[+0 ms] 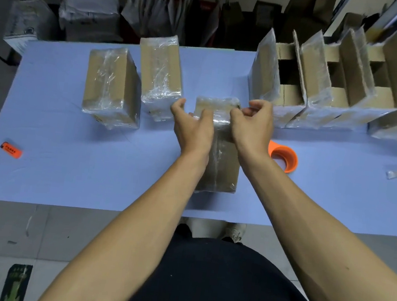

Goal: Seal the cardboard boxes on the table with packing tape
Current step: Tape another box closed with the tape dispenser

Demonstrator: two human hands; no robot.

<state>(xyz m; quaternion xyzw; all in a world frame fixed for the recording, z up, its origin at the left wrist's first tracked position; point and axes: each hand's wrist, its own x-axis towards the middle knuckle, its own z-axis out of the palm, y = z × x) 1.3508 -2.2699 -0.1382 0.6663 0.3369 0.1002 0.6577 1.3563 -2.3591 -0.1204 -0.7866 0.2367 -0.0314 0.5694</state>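
— While both hands work the far end of the cardboard box (219,153) at frame centre, what matters?

— Pressing firmly. The left hand (192,127) lies fairly open on the clear tape, thumb spread; the right hand (253,124) curls, seemingly pinching the film at the top edge (hard to confirm). Smooth outward so no bubbles stay.

— And the tape dispenser (284,157)?

— Orange, just right of the box, beside the wrist.

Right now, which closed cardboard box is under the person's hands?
The brown tape-wrapped cardboard box nearest the table's front edge, beside the orange tape dispenser; the other two stand untouched, farther left.
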